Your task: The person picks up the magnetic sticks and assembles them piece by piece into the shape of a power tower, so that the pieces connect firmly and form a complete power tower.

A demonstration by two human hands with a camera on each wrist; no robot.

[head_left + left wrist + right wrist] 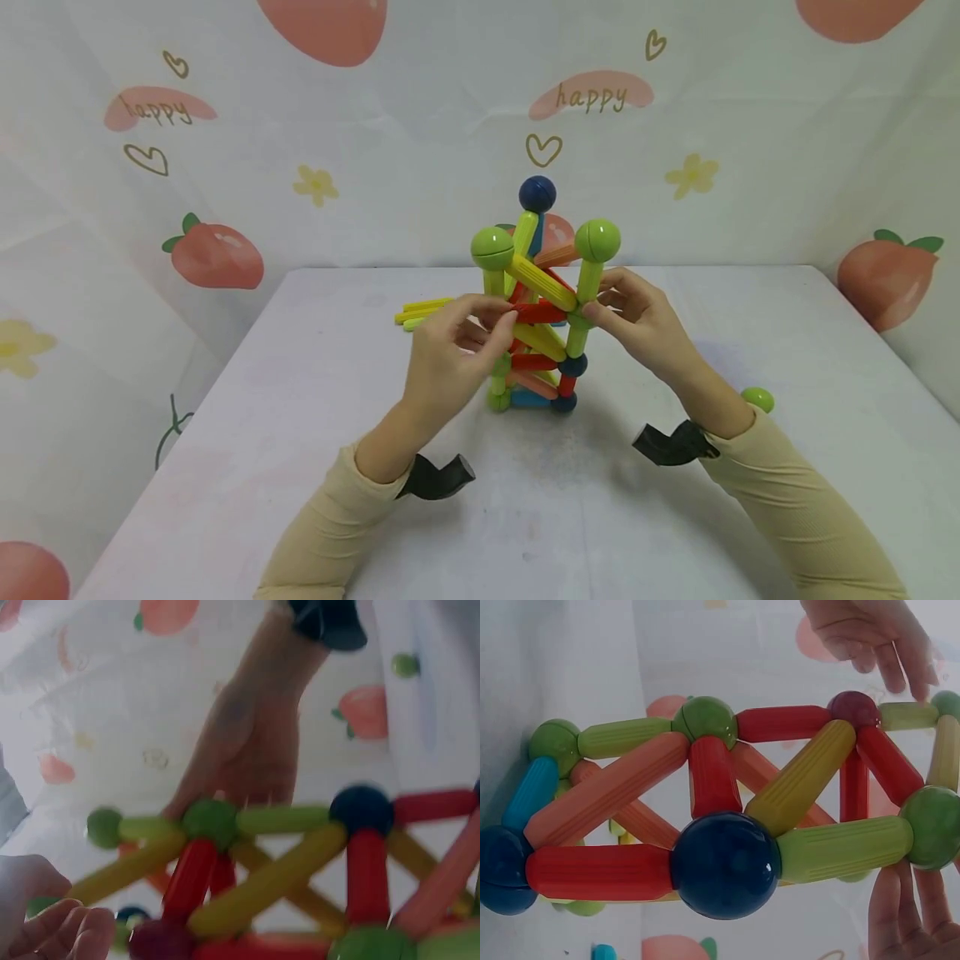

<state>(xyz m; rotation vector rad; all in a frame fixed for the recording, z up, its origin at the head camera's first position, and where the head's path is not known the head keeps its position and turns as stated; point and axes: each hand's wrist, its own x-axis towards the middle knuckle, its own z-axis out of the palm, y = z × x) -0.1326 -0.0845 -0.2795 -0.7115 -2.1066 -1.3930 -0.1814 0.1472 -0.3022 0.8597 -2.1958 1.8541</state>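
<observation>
A tower [536, 337] of colored magnetic rods and balls stands upright on the table. My right hand [645, 321] holds the green ball [934, 827] partway up its right side, thumb in front and fingers behind. My left hand [456, 354] is at the upper left of the tower, thumb and forefinger apart near a red rod [542, 312]. In the right wrist view its fingertips come close to a lime rod [907, 715] by the purple ball [854, 709]; I cannot tell whether they touch. A dark blue ball [537, 194] tops the tower.
Several loose yellow and lime rods [422, 312] lie on the table behind my left hand. A single green ball [758, 399] sits to the right, beside my right wrist. A white cloth with fruit prints [420, 125] hangs behind the table [525, 517].
</observation>
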